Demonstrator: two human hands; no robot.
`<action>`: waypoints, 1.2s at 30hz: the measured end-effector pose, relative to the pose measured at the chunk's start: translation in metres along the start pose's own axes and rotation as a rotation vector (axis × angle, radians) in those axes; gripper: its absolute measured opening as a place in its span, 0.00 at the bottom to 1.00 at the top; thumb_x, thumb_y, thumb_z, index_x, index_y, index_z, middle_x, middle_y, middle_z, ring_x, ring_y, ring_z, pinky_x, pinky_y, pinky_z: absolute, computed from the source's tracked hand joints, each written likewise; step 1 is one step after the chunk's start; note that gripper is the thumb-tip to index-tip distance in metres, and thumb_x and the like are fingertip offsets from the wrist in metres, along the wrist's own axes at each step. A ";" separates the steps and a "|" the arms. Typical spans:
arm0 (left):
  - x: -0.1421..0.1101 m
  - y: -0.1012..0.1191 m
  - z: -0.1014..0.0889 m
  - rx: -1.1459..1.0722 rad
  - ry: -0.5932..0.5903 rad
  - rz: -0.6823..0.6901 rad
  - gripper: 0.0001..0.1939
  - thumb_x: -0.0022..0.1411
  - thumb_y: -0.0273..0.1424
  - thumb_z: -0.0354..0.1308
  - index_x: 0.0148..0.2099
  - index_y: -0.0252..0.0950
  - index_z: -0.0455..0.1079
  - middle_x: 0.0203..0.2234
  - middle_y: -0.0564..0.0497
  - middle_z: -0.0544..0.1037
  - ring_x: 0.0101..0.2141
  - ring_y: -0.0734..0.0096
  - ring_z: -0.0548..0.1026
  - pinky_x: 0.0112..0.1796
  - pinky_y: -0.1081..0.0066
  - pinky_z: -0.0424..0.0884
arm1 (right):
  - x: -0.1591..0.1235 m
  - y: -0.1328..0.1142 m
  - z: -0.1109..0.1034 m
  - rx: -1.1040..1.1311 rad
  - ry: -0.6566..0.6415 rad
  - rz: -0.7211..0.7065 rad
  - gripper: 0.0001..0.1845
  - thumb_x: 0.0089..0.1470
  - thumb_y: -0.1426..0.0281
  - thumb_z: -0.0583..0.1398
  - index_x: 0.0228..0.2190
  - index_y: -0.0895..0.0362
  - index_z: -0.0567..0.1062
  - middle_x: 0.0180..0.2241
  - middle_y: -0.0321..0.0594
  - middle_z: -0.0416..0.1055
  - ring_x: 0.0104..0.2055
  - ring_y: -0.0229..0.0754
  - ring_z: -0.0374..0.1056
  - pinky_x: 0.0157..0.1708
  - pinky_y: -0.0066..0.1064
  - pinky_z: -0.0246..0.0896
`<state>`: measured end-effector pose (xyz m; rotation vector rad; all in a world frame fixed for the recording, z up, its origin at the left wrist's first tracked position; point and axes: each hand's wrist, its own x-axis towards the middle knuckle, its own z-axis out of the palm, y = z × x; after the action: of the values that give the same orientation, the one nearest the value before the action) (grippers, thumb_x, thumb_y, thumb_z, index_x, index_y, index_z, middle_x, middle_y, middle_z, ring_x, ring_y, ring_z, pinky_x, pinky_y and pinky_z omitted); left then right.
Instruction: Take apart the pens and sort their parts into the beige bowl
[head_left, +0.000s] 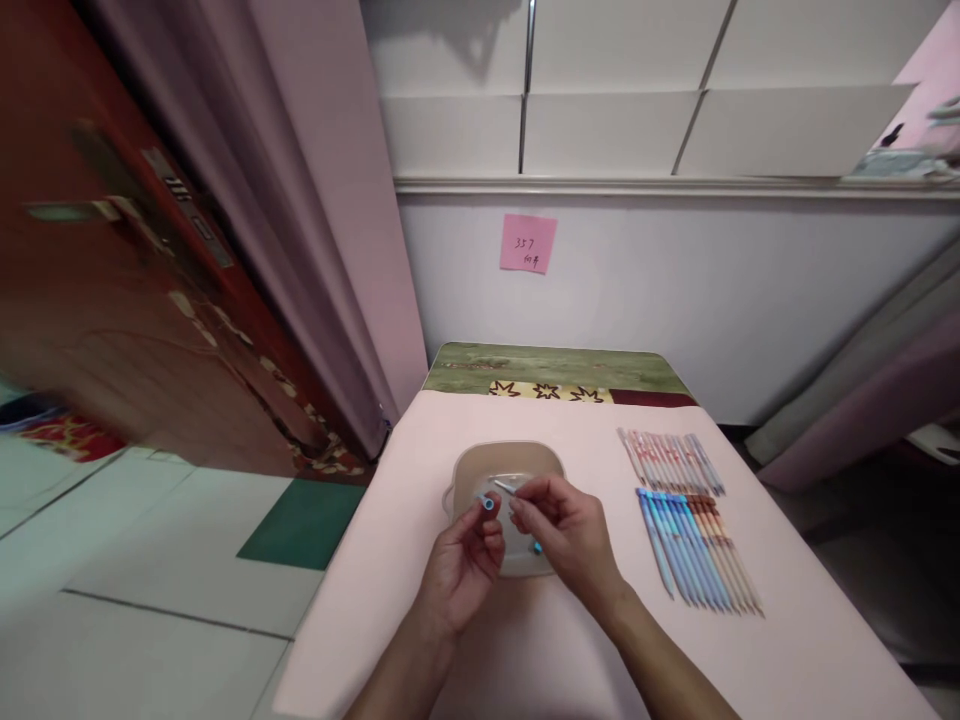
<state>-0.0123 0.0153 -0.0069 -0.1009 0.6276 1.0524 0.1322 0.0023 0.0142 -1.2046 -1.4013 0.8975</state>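
My left hand (461, 570) pinches a small light-blue tube-like pen part (487, 503), its round blue-rimmed end facing me. Close by on the right, my right hand (570, 525) grips a thin pale pen piece (502, 486) between thumb and fingers. The two parts are near each other but apart. Both hands are above a beige plastic basin (506, 455), which they partly cover. A small bright-blue piece (537, 548) shows in the basin beside my right hand. Whatever else lies under my hands is hidden.
On the table's right side lie a row of reddish and grey slim pens (667, 462) and, nearer me, a row of blue and brown-topped pens (694, 550). A pink cloth (390, 540) covers the table. A wall (637, 290) stands behind; a wooden door (150, 300) is at left.
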 end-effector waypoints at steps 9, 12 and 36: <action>0.001 -0.013 -0.003 0.086 0.088 0.064 0.05 0.60 0.18 0.54 0.33 0.28 0.70 0.20 0.50 0.74 0.18 0.81 0.70 0.18 0.82 0.68 | -0.006 -0.004 0.001 -0.415 -0.068 -0.237 0.06 0.54 0.73 0.59 0.28 0.54 0.76 0.28 0.37 0.73 0.30 0.37 0.69 0.31 0.26 0.62; 0.001 -0.015 -0.007 0.117 0.093 0.062 0.04 0.59 0.18 0.55 0.34 0.28 0.70 0.20 0.50 0.74 0.18 0.81 0.70 0.18 0.82 0.67 | -0.007 -0.003 0.000 -0.354 -0.087 -0.140 0.03 0.50 0.74 0.61 0.27 0.55 0.76 0.26 0.36 0.72 0.29 0.37 0.69 0.30 0.26 0.61; 0.005 0.009 -0.007 0.305 0.078 0.325 0.03 0.54 0.20 0.61 0.33 0.30 0.70 0.24 0.51 0.75 0.21 0.81 0.70 0.22 0.81 0.69 | -0.003 0.030 0.033 0.426 -0.063 0.417 0.19 0.51 0.53 0.59 0.32 0.57 0.72 0.24 0.35 0.69 0.21 0.34 0.66 0.19 0.24 0.62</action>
<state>-0.0215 0.0211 -0.0133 0.2342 0.8883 1.2559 0.1056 0.0082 -0.0216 -1.1567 -0.9469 1.4518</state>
